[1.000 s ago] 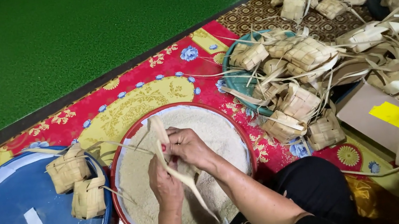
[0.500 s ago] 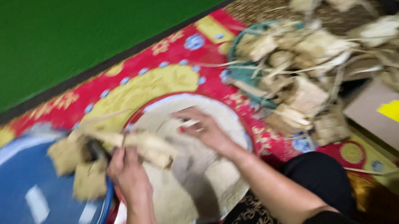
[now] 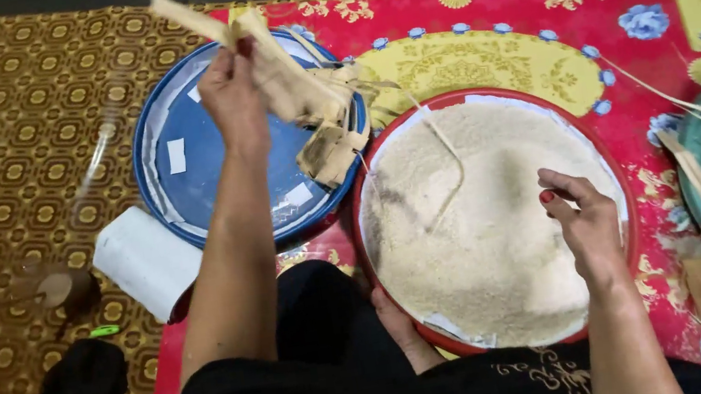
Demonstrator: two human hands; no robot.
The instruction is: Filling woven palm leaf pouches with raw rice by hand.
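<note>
Black cloth covers the person's lap at the near edge, with a bare foot tucked against the red-rimmed tray of white rice grains. Over that rice the right hand hovers with fingers loosely curled and the thumb apart, gripping nothing that shows. A white paper roll lies on the mat to the left, beside a dark lump of cloth. Farther out, the left hand is raised above the blue round tray, its fingers pinched shut on a woven palm-leaf pouch whose loose strips trail upward and down toward the rice. 2 more leaf pouches rest on the blue tray's right rim. At the right edge a green basket holds further leaf pouches. Beyond lies the red flowered mat.
</note>
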